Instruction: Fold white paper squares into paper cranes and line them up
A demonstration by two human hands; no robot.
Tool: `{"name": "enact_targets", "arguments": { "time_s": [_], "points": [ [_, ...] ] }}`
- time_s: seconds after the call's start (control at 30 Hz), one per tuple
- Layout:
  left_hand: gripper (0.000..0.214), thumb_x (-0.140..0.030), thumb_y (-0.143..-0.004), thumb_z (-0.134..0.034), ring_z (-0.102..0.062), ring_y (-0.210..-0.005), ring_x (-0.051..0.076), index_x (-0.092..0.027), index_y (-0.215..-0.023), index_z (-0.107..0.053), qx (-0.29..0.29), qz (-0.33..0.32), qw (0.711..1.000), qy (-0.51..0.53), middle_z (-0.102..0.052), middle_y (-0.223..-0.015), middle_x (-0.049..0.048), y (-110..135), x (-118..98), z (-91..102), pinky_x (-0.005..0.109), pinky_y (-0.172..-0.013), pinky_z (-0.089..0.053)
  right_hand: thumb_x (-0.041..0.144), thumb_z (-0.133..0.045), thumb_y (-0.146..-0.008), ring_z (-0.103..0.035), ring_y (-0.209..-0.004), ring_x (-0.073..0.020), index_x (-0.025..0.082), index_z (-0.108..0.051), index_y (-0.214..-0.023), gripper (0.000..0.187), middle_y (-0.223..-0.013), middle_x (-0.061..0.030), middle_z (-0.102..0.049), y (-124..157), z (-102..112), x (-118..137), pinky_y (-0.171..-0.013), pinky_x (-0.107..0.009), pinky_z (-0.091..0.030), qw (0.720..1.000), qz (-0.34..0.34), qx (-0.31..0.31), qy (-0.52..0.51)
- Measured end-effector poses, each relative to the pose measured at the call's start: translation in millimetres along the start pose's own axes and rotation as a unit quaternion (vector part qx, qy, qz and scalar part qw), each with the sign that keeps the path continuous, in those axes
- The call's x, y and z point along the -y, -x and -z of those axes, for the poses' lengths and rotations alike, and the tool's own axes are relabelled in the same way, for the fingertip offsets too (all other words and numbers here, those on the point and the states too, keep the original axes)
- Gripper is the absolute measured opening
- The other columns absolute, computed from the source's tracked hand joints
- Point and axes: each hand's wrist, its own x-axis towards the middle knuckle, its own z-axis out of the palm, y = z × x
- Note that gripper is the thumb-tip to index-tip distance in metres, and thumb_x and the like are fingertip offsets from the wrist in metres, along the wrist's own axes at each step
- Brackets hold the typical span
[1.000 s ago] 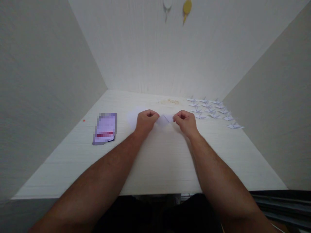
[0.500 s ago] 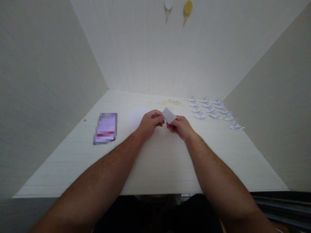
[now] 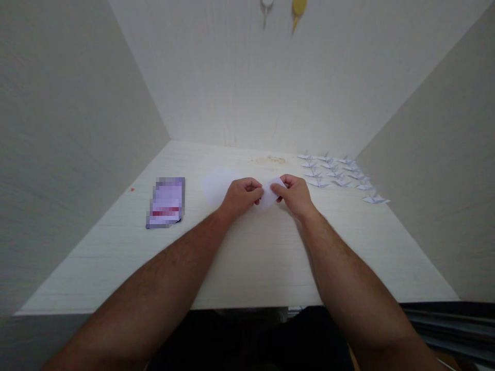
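Left hand [image 3: 243, 195] and right hand [image 3: 294, 195] pinch one white paper [image 3: 269, 195], near roughly thirteen folded birds [image 3: 335, 175].

Our right hand [image 3: 296, 195] covers part of the blurred paper [image 3: 267, 198], our left hand [image 3: 242, 197] hides some of the white sheet [image 3: 214, 185]! We get only pixels on the purple thing [image 3: 167, 200]; the top edge clips white hook [image 3: 266, 3] and yellow hook [image 3: 299, 7].

Front tabletop [image 3: 259, 257] open, paper cranes [image 3: 339, 175] blocking back-right
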Motion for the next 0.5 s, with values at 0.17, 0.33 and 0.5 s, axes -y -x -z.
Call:
{"name": "enact_targets", "arguments": {
  "time_s": [0.17,0.33,0.5],
  "points": [
    [0.01,-0.025,-0.071,-0.063,-0.051,-0.043,0.009,-0.016,-0.067,-0.064,0.015,0.001,0.999,-0.034,-0.062,-0.052,0.0001,0.5,-1.0,1.5,0.021,-0.043,-0.035,0.032,-0.071,-0.066,-0.05,-0.046,-0.0093,0.019,-0.058,-0.064,0.019,-0.055,0.003,-0.059,1.3,1.7,3.7,-0.045,-0.022,-0.038,0.999,0.011,0.006,0.049],
    [0.01,-0.023,-0.07,-0.063,-0.052,-0.043,0.01,-0.017,-0.062,-0.062,0.02,0.001,0.999,-0.027,-0.062,-0.051,0.0005,-1.0,1.0,2.7,0.021,-0.043,-0.034,0.032,-0.07,-0.068,-0.049,-0.048,-0.0093,0.019,-0.058,-0.065,0.018,-0.056,0.0036,-0.058,1.6,3.1,3.7,-0.046,-0.022,-0.036,0.998,0.029,0.014,0.062],
    [0.011,-0.02,-0.069,-0.063,-0.05,-0.042,0.01,-0.017,-0.058,-0.06,0.009,-0.001,1.0,-0.016,-0.061,-0.049,0.0014,-0.9,-0.3,2.7,0.022,-0.042,-0.03,0.031,-0.068,-0.071,-0.048,-0.05,-0.0091,0.019,-0.059,-0.066,0.017,-0.058,0.0037,-0.059,3.3,2.7,4.8,-0.048,-0.022,-0.036,0.996,0.053,0.015,0.074]
  ]
}}
